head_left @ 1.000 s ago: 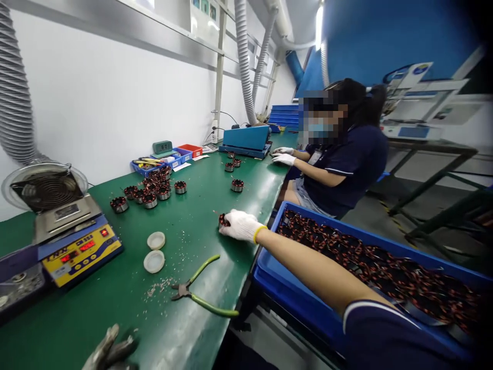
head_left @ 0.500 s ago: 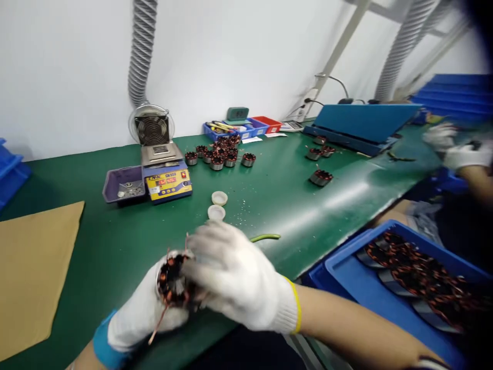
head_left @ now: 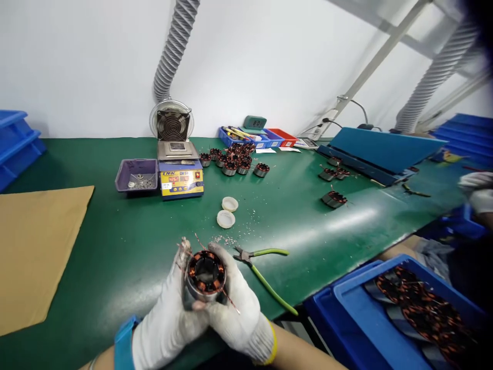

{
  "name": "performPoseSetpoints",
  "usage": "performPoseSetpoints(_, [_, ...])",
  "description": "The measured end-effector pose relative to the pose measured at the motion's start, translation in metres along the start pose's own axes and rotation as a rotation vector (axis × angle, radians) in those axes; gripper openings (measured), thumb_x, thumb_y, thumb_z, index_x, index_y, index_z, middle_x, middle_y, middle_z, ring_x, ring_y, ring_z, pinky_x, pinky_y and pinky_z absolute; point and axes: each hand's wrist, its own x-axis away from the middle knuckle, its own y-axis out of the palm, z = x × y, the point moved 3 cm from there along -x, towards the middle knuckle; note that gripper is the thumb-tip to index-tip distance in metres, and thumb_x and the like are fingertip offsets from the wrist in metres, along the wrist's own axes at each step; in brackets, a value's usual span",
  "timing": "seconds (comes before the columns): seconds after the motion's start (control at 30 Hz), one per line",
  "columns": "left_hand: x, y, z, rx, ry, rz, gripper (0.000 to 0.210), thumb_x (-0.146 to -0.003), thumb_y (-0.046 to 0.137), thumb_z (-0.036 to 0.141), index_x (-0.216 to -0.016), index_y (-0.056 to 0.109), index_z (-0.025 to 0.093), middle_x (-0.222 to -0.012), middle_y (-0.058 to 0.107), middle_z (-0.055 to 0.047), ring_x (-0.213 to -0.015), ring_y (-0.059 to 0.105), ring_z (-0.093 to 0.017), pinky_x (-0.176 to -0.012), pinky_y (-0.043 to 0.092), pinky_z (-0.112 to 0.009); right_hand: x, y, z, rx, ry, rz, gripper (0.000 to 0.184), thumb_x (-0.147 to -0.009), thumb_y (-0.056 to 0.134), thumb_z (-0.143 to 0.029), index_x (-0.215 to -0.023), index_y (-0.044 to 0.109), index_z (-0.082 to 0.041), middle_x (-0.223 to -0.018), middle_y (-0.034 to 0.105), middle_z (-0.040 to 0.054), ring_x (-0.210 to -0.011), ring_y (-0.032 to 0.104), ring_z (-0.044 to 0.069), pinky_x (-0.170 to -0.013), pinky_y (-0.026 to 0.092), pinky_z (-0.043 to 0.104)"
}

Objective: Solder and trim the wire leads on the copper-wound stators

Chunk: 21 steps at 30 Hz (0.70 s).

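Both my gloved hands hold one motor stator [head_left: 206, 274], a steel ring with copper windings and loose wire ends sticking out. My left hand [head_left: 169, 308] grips its left side and my right hand [head_left: 239, 298] wraps the right side, thumbs near the bottom. The stator's open top faces up toward me. Just right of my right hand lie green-handled cutters [head_left: 269, 277] with their jaws apart, on the green table [head_left: 146, 246]. Two small white round dishes [head_left: 226, 219] sit beyond the stator, with bits of scrap around them.
A solder pot [head_left: 181, 177] with a digital readout stands beside a purple tray [head_left: 136, 172]. Several stators [head_left: 234, 159] cluster behind. A blue bin [head_left: 346, 293] of stators is at the right. Cardboard [head_left: 42, 246] lies left. A co-worker's gloved hand [head_left: 479, 195] shows far right.
My right hand has come down from over the stator's top to hold its side. The stator now faces up more squarely. The cutters are in fuller view, and the camera view has shifted.
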Motion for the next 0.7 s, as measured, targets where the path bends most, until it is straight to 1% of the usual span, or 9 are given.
performPoseSetpoints(0.07, [0.000,-0.001,0.001,-0.029,0.007,0.021,0.082,-0.081,0.056,0.065,-0.146,0.035,0.020,-0.157,0.027,-0.005,-0.145,0.016,-0.027,-0.120,0.013,-0.041,0.002,-0.002,-0.004,0.013,-0.061,-0.113,0.081,-0.077,0.071,-0.033,-0.143,0.025,-0.024,-0.130,0.055,0.0119,-0.117,0.058,0.027,-0.097,0.051,0.040])
performPoseSetpoints(0.13, [0.000,0.001,0.003,-0.025,-0.014,0.068,0.061,-0.092,0.045,0.056,-0.141,0.044,0.020,-0.152,0.037,-0.005,-0.141,0.030,-0.022,-0.119,0.020,-0.037,0.004,-0.002,-0.008,0.067,-0.136,-0.215,0.073,-0.081,0.067,-0.032,-0.141,0.027,-0.023,-0.134,0.050,0.0130,-0.120,0.055,0.027,-0.100,0.049,0.039])
performPoseSetpoints(0.27, [-0.008,-0.002,0.014,0.047,0.031,0.224,0.045,-0.094,0.046,0.051,-0.121,0.062,0.019,-0.133,0.059,-0.007,-0.126,0.051,-0.022,-0.112,0.037,-0.036,0.004,-0.005,-0.012,0.151,-0.229,-0.245,0.065,-0.084,0.061,-0.027,-0.140,0.027,-0.021,-0.132,0.049,0.0133,-0.120,0.054,0.024,-0.101,0.047,0.036])
performPoseSetpoints(0.37, [-0.018,-0.021,0.023,0.161,0.082,0.371,0.042,-0.097,0.040,0.050,-0.116,0.064,0.021,-0.128,0.063,-0.007,-0.113,0.061,-0.023,-0.100,0.048,-0.038,0.005,-0.009,-0.010,0.159,-0.243,-0.251,0.066,-0.083,0.062,-0.027,-0.139,0.027,-0.020,-0.128,0.051,0.0132,-0.114,0.058,0.023,-0.097,0.050,0.033])
performPoseSetpoints(0.43, [-0.025,-0.038,0.026,0.159,0.133,0.415,0.045,-0.097,0.035,0.052,-0.116,0.063,0.021,-0.127,0.062,-0.007,-0.110,0.061,-0.023,-0.096,0.049,-0.037,0.006,-0.013,-0.007,0.161,-0.230,-0.253,0.065,-0.084,0.062,-0.030,-0.138,0.028,-0.019,-0.126,0.051,0.0142,-0.111,0.060,0.023,-0.094,0.051,0.033])
performPoseSetpoints(0.5, [-0.030,-0.045,0.028,0.049,0.165,0.291,0.047,-0.096,0.038,0.054,-0.123,0.058,0.022,-0.132,0.058,-0.008,-0.114,0.058,-0.024,-0.099,0.047,-0.037,0.006,-0.016,-0.004,0.155,-0.220,-0.254,0.064,-0.083,0.062,-0.032,-0.137,0.030,-0.018,-0.125,0.052,0.0145,-0.109,0.060,0.023,-0.093,0.052,0.034])
performPoseSetpoints(0.6, [-0.031,-0.037,0.028,-0.186,0.170,-0.008,0.045,-0.090,0.054,0.049,-0.127,0.054,0.022,-0.129,0.057,-0.010,-0.113,0.057,-0.025,-0.097,0.045,-0.036,0.005,-0.022,-0.004,0.128,-0.240,-0.313,0.064,-0.079,0.064,-0.029,-0.134,0.034,-0.019,-0.123,0.053,0.0131,-0.109,0.059,0.023,-0.093,0.051,0.034])
performPoseSetpoints(0.63, [-0.029,-0.032,0.030,-0.280,0.175,-0.074,0.036,-0.090,0.056,0.044,-0.117,0.059,0.021,-0.117,0.062,-0.009,-0.104,0.060,-0.023,-0.091,0.047,-0.033,0.004,-0.023,-0.004,0.121,-0.243,-0.344,0.064,-0.077,0.064,-0.028,-0.134,0.035,-0.019,-0.122,0.053,0.0127,-0.109,0.059,0.023,-0.092,0.051,0.034])
performPoseSetpoints(0.7, [-0.024,-0.023,0.036,-0.493,0.209,-0.130,0.018,-0.090,0.056,0.033,-0.083,0.063,0.018,-0.084,0.065,-0.006,-0.077,0.061,-0.017,-0.072,0.048,-0.027,0.004,-0.027,-0.003,0.120,-0.224,-0.393,0.063,-0.077,0.063,-0.026,-0.134,0.036,-0.019,-0.123,0.053,0.0130,-0.110,0.058,0.024,-0.092,0.051,0.035])
